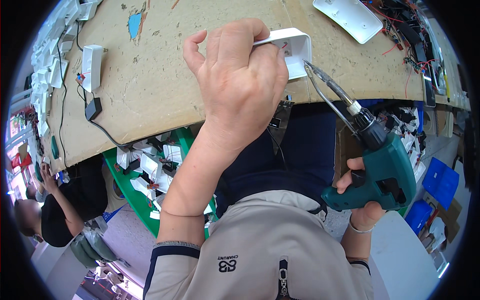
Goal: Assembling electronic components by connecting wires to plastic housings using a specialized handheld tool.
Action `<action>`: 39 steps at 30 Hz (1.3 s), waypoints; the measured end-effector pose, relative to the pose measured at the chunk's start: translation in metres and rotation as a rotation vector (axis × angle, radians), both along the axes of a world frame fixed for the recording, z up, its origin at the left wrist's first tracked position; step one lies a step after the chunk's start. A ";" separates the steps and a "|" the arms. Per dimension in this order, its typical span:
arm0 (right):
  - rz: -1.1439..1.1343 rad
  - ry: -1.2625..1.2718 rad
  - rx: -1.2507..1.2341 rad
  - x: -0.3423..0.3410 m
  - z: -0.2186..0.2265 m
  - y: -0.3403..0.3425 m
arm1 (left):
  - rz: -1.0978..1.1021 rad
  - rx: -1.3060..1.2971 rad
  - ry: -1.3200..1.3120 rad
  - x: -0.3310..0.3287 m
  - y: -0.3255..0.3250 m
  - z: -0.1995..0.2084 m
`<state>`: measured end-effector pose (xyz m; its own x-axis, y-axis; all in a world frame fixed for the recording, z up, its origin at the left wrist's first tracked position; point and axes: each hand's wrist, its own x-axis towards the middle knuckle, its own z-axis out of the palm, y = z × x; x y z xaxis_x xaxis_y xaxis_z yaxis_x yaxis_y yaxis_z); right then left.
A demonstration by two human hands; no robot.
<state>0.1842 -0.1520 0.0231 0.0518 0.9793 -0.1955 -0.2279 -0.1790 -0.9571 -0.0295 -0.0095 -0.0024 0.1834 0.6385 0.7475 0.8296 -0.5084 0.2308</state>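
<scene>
My left hand (235,80) grips a small white plastic case (300,47) near the table's front edge, its fingers wrapped over the wall and partly inside. The case is tilted with its hollow side facing right, and a bit of red wire shows within. In my right hand (369,214) is a green soldering gun (390,167), with fingers around its handle by the black trigger. Its metal tip and thin curved solder feed tube point up and left, ending right by the case's open side. Whether the tip touches the case I cannot tell.
Another white case (91,65) with wires stands at left, near a black block on a cable (93,108). A white cover (350,19) and tangled wired parts (412,60) lie at right. Below, a green bin (131,192) holds cases. A person (62,210) sits far left.
</scene>
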 end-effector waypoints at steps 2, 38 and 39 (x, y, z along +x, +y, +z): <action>-0.002 -0.018 -0.019 -0.003 -0.001 0.001 | 0.002 0.005 0.002 0.001 0.001 -0.001; 0.009 -0.094 -0.001 -0.016 0.010 0.020 | 0.031 -0.024 -0.027 0.009 0.001 -0.001; 0.018 -0.104 0.012 -0.016 0.010 0.021 | 0.029 -0.020 -0.032 0.009 0.001 -0.001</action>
